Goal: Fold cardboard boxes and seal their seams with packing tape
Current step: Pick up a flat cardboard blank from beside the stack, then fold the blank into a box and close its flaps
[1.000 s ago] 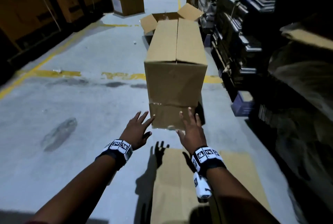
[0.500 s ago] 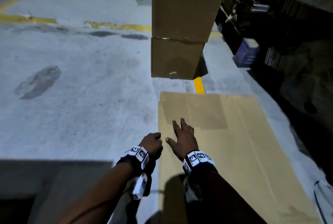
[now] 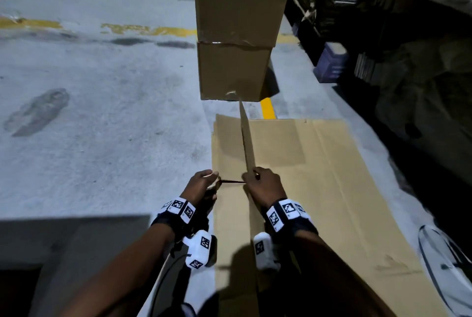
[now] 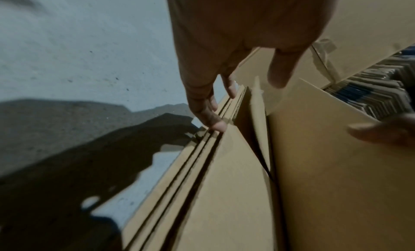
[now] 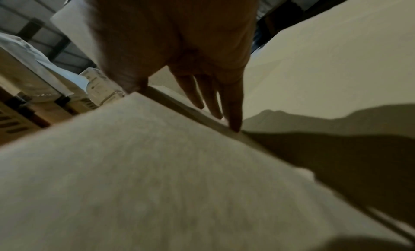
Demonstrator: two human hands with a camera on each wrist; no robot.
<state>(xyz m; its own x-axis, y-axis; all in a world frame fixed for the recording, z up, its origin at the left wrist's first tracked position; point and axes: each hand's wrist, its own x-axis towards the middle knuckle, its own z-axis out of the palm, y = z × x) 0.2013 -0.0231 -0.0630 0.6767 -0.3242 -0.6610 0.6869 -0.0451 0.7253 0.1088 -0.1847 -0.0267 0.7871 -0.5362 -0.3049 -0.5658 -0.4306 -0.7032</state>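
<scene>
Left hand (image 3: 203, 185): palm down, fingers curled onto the flat cardboard stack's (image 3: 332, 176) left edge.
Right hand (image 3: 264, 185): grips the raised top sheet (image 3: 247, 143).
Stack: on the floor (image 3: 102, 112), before the folded box (image 3: 235, 35).

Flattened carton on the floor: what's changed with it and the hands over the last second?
Both hands came back from the taped box and down to the flattened carton. The right hand has taken hold of its top panel and raised it on edge; the left hand now touches the stack's left edge, its grip unclear. The taped box has stayed put.
</scene>
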